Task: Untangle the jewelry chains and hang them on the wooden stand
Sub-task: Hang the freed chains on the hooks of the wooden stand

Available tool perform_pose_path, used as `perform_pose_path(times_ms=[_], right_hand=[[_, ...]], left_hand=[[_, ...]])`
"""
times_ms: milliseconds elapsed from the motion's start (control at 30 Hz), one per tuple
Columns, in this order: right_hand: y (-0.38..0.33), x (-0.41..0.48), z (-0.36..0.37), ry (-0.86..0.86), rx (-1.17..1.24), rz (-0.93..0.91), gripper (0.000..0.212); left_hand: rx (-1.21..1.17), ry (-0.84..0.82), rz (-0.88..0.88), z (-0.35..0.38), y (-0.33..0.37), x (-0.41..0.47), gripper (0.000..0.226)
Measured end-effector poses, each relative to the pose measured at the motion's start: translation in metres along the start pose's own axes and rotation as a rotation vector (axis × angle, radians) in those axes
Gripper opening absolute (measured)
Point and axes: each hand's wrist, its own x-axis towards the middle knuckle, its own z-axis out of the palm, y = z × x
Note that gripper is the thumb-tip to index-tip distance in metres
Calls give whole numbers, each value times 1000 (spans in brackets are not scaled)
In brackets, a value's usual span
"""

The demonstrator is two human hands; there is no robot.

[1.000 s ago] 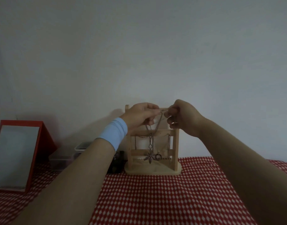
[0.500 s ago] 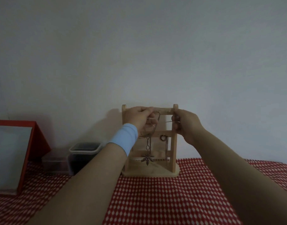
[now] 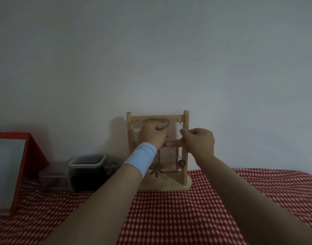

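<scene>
One chain [image 3: 157,119] across stand [image 3: 185,121], right hand [image 3: 199,142] pinching it, seemingly left hand [image 3: 152,134]

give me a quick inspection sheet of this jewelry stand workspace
surface: red-and-white checked cloth covers the table
job's things: wooden stand upright at the back; chain draped along its top bar; star pendant and round pendant hang lower down
clutter: dark lidded tub and small clear box left of the stand; red-framed mirror far left
hands: left hand grips the chain under the top bar; right hand pinches it near the right post
cables: nothing seen
surroundings: plain wall behind
</scene>
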Motion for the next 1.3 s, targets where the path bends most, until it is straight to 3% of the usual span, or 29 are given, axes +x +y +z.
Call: perform_pose_path(times_ms=[233,367,500,700,900,1067,1200,1300], right_hand=[[38,-24,4,-110,-181,-90,16],[46,-30,5,-97,-280,-73,23],[41,-27,9,-62,-527,-71,43],[34,-17,11,-7,-724,-131,47],[47,-22,8,-80,-760,-74,56],[56,-27,11,-178,-685,-37,55],[59,-31,13,-233,-622,-97,37],[51,-34,10,-139,-527,-197,27]], left_hand=[[231,-76,91,18,-29,-18,20],[404,-37,147,25,-31,-24,26],[498,48,173,29,-30,-23,34],[651,64,232,26,-26,-11,33],[580,23,262,31,-31,-14,31],[453,-54,170,34,-42,-15,36],[396,-68,140,34,-40,-12,36],[373,-79,109,32,-39,-10,34]])
